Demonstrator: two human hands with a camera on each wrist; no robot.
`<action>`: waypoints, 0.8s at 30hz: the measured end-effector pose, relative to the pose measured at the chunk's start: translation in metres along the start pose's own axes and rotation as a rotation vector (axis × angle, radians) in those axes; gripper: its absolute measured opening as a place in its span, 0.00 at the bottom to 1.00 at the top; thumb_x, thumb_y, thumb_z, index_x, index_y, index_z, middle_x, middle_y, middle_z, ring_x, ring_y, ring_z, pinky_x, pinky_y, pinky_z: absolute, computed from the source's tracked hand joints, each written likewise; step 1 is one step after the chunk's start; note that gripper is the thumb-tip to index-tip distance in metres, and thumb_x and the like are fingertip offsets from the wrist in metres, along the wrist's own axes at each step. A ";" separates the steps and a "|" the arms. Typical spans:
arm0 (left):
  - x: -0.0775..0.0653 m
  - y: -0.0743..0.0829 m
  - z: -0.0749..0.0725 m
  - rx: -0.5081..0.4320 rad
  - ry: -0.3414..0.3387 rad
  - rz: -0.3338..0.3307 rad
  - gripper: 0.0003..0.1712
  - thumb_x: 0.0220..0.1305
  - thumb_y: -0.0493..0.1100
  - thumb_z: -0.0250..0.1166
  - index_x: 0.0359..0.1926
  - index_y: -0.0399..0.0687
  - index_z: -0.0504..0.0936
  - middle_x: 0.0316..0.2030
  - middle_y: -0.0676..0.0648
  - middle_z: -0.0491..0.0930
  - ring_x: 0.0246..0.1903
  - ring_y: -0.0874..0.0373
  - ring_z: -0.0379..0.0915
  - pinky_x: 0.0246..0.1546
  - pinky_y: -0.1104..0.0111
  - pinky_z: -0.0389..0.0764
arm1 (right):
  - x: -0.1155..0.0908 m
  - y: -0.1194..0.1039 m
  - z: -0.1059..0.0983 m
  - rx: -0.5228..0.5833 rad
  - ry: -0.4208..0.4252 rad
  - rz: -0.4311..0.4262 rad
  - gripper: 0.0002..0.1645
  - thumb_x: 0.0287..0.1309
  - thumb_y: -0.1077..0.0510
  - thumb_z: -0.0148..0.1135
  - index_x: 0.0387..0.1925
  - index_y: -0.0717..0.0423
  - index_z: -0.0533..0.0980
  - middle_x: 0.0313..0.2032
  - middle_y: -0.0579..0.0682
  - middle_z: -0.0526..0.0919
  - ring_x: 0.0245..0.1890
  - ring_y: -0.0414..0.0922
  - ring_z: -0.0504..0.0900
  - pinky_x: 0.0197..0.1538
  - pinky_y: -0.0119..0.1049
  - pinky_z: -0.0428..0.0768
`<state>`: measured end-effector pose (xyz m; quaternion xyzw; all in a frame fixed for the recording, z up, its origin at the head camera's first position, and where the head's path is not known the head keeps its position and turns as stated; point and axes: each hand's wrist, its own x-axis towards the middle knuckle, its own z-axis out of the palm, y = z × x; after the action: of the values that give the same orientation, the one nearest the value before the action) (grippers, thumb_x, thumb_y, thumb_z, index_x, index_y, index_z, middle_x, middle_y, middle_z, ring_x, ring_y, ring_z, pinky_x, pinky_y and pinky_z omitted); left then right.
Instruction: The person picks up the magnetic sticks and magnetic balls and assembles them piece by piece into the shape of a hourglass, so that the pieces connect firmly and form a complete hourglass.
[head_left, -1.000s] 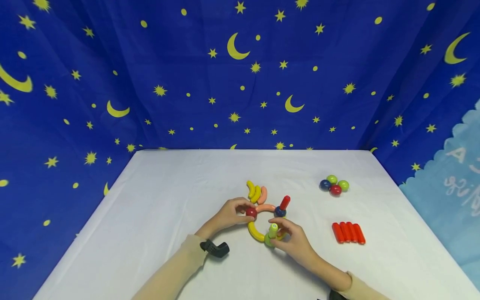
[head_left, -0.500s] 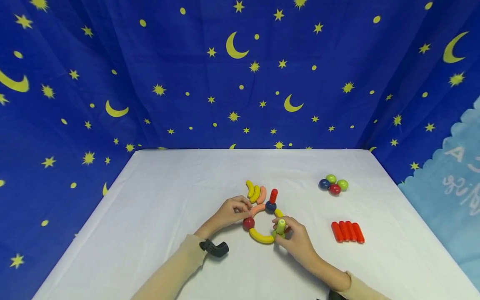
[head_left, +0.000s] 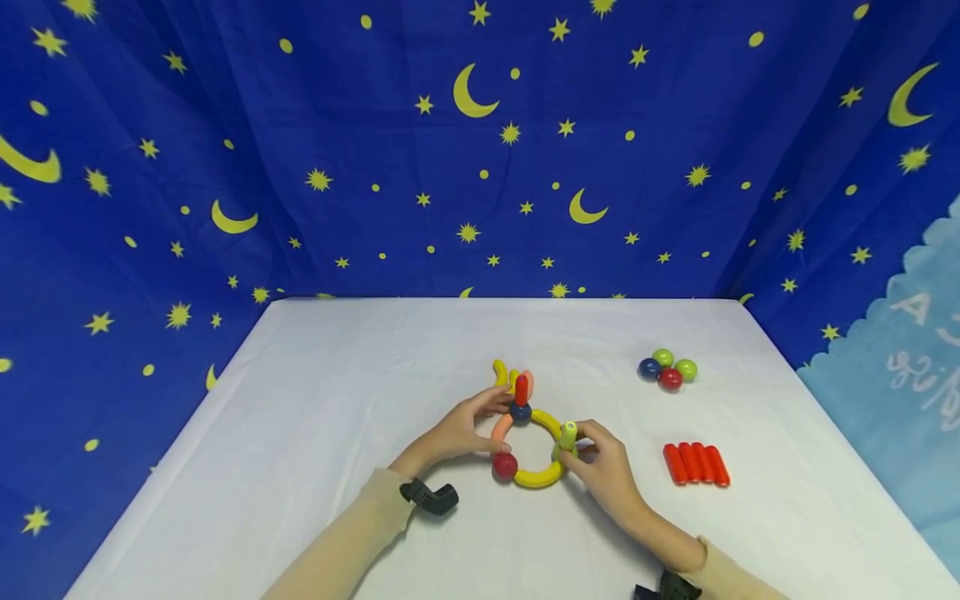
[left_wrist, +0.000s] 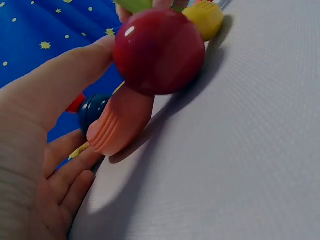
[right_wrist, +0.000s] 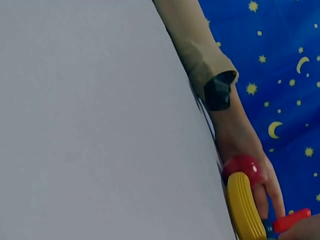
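A ring of curved yellow rods [head_left: 540, 478], a salmon rod [head_left: 501, 429] and balls lies on the white table. A red rod [head_left: 521, 390] stands on its blue ball [head_left: 520, 412]; a light green rod [head_left: 568, 433] stands on its green ball [head_left: 559, 452]. My left hand [head_left: 456, 432] spans the ring's left side, fingers by the blue ball, thumb beside the red ball [head_left: 505, 467]. In the left wrist view that thumb reaches the red ball [left_wrist: 160, 52], its fingers extended behind the salmon rod [left_wrist: 122, 120]. My right hand [head_left: 609, 473] pinches the green ball from the right.
Behind the ring lie spare curved rods, yellow [head_left: 500, 372] and salmon [head_left: 528, 383], partly hidden. Several loose balls [head_left: 671, 379] cluster at the back right. A row of red straight rods [head_left: 696, 464] lies to the right. A starry blue curtain [head_left: 390, 125] encloses the table.
The whole ring has turned counterclockwise: the blue ball went left, the red ball toward me, the green ball right and away. My left hand has loosened from the red ball and spread wider.
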<state>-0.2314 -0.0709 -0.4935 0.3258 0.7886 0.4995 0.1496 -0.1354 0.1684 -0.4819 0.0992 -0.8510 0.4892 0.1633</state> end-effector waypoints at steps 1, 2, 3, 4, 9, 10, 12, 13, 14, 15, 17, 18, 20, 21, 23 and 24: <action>0.000 0.000 0.000 0.008 0.001 -0.007 0.50 0.50 0.45 0.74 0.71 0.51 0.58 0.67 0.51 0.67 0.61 0.58 0.69 0.67 0.59 0.64 | 0.002 0.001 -0.001 0.008 -0.003 -0.007 0.14 0.44 0.70 0.70 0.36 0.61 0.79 0.34 0.48 0.83 0.36 0.32 0.76 0.37 0.30 0.81; 0.000 -0.001 0.000 0.018 0.006 -0.009 0.50 0.50 0.46 0.74 0.71 0.52 0.59 0.67 0.51 0.67 0.60 0.57 0.70 0.67 0.58 0.64 | 0.003 0.001 -0.001 0.014 -0.007 -0.013 0.13 0.44 0.70 0.70 0.36 0.62 0.79 0.35 0.48 0.83 0.36 0.32 0.76 0.37 0.29 0.81; 0.000 -0.001 0.001 0.028 0.013 -0.007 0.49 0.49 0.46 0.74 0.70 0.52 0.60 0.66 0.51 0.68 0.59 0.57 0.71 0.66 0.58 0.65 | 0.005 0.002 -0.002 0.017 -0.011 -0.019 0.14 0.45 0.70 0.70 0.37 0.62 0.80 0.35 0.49 0.83 0.36 0.31 0.77 0.37 0.29 0.82; 0.000 -0.001 0.001 0.039 0.024 -0.003 0.47 0.50 0.46 0.74 0.69 0.51 0.62 0.64 0.50 0.70 0.57 0.57 0.71 0.65 0.59 0.66 | 0.007 0.003 -0.002 0.017 -0.016 -0.023 0.14 0.45 0.70 0.70 0.37 0.62 0.79 0.35 0.49 0.83 0.37 0.32 0.77 0.38 0.30 0.82; 0.001 -0.003 0.004 0.075 0.099 0.045 0.29 0.56 0.44 0.70 0.59 0.46 0.75 0.50 0.47 0.76 0.47 0.56 0.73 0.55 0.68 0.73 | 0.014 0.009 -0.004 0.018 -0.044 -0.015 0.14 0.47 0.70 0.68 0.39 0.63 0.79 0.37 0.52 0.83 0.39 0.39 0.79 0.41 0.31 0.83; 0.001 -0.003 0.004 0.071 0.116 0.047 0.26 0.57 0.43 0.69 0.57 0.45 0.76 0.49 0.46 0.76 0.46 0.56 0.73 0.53 0.70 0.74 | 0.016 0.010 -0.004 0.024 -0.053 -0.017 0.14 0.47 0.71 0.68 0.39 0.62 0.79 0.38 0.53 0.83 0.40 0.41 0.80 0.42 0.32 0.83; 0.001 -0.003 0.005 0.052 0.144 0.054 0.21 0.59 0.42 0.67 0.54 0.44 0.78 0.47 0.45 0.77 0.45 0.55 0.74 0.51 0.71 0.75 | 0.020 0.012 -0.003 0.047 -0.068 -0.018 0.14 0.47 0.72 0.67 0.39 0.63 0.79 0.38 0.55 0.83 0.41 0.43 0.80 0.43 0.33 0.83; 0.001 -0.003 0.005 0.044 0.156 0.053 0.20 0.60 0.42 0.66 0.53 0.43 0.79 0.47 0.45 0.77 0.46 0.55 0.74 0.51 0.71 0.75 | 0.023 0.013 -0.003 0.059 -0.075 -0.017 0.14 0.47 0.72 0.67 0.39 0.63 0.79 0.39 0.56 0.83 0.41 0.44 0.80 0.43 0.34 0.83; 0.001 -0.003 0.005 0.036 0.166 0.050 0.19 0.61 0.42 0.65 0.53 0.43 0.79 0.48 0.45 0.77 0.46 0.55 0.74 0.50 0.71 0.76 | 0.026 0.013 -0.003 0.068 -0.083 -0.015 0.14 0.47 0.72 0.67 0.39 0.64 0.79 0.39 0.57 0.83 0.42 0.43 0.80 0.43 0.34 0.83; 0.001 -0.002 0.005 0.028 0.172 0.047 0.19 0.61 0.42 0.65 0.53 0.43 0.79 0.48 0.45 0.78 0.47 0.55 0.74 0.51 0.71 0.76 | 0.029 0.014 -0.002 0.078 -0.089 -0.011 0.14 0.47 0.72 0.67 0.39 0.64 0.79 0.40 0.58 0.83 0.42 0.43 0.80 0.43 0.34 0.83; 0.001 -0.003 0.006 0.030 0.177 0.046 0.19 0.61 0.43 0.65 0.53 0.42 0.79 0.49 0.44 0.78 0.48 0.54 0.75 0.52 0.69 0.76 | 0.036 0.018 0.000 0.092 -0.103 0.003 0.14 0.48 0.71 0.67 0.40 0.66 0.78 0.41 0.60 0.83 0.42 0.42 0.79 0.43 0.33 0.83; 0.001 -0.003 0.006 0.031 0.178 0.043 0.19 0.61 0.43 0.65 0.53 0.42 0.79 0.50 0.44 0.78 0.48 0.54 0.75 0.52 0.69 0.76 | 0.039 0.020 0.000 0.093 -0.110 0.011 0.14 0.48 0.71 0.67 0.40 0.66 0.78 0.42 0.61 0.83 0.43 0.42 0.79 0.44 0.33 0.83; 0.001 -0.003 0.006 0.031 0.182 0.040 0.19 0.61 0.43 0.65 0.52 0.42 0.80 0.49 0.44 0.79 0.48 0.53 0.76 0.51 0.69 0.77 | 0.045 0.023 0.001 0.083 -0.124 0.029 0.15 0.49 0.70 0.67 0.42 0.67 0.78 0.43 0.61 0.83 0.43 0.44 0.80 0.44 0.33 0.83; 0.001 -0.004 0.006 0.032 0.184 0.043 0.18 0.61 0.43 0.65 0.51 0.42 0.80 0.49 0.43 0.79 0.47 0.52 0.76 0.50 0.69 0.77 | 0.048 0.024 0.001 0.080 -0.132 0.038 0.15 0.49 0.69 0.67 0.42 0.67 0.78 0.43 0.62 0.83 0.43 0.45 0.80 0.45 0.33 0.83; 0.002 -0.004 0.005 0.034 0.193 0.044 0.18 0.61 0.43 0.65 0.51 0.41 0.81 0.48 0.43 0.79 0.47 0.53 0.77 0.49 0.70 0.77 | 0.052 0.026 0.001 0.072 -0.150 0.051 0.15 0.50 0.69 0.66 0.43 0.68 0.77 0.44 0.64 0.82 0.44 0.48 0.80 0.45 0.34 0.83; 0.002 -0.004 0.004 0.033 0.198 0.043 0.17 0.62 0.43 0.65 0.50 0.41 0.81 0.48 0.43 0.79 0.46 0.53 0.77 0.48 0.71 0.77 | 0.053 0.026 0.001 0.073 -0.157 0.054 0.16 0.51 0.69 0.66 0.44 0.69 0.77 0.44 0.64 0.82 0.44 0.50 0.80 0.45 0.35 0.83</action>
<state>-0.2317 -0.0678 -0.4985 0.2939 0.8005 0.5194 0.0550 -0.1937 0.1804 -0.4835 0.1201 -0.8451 0.5149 0.0789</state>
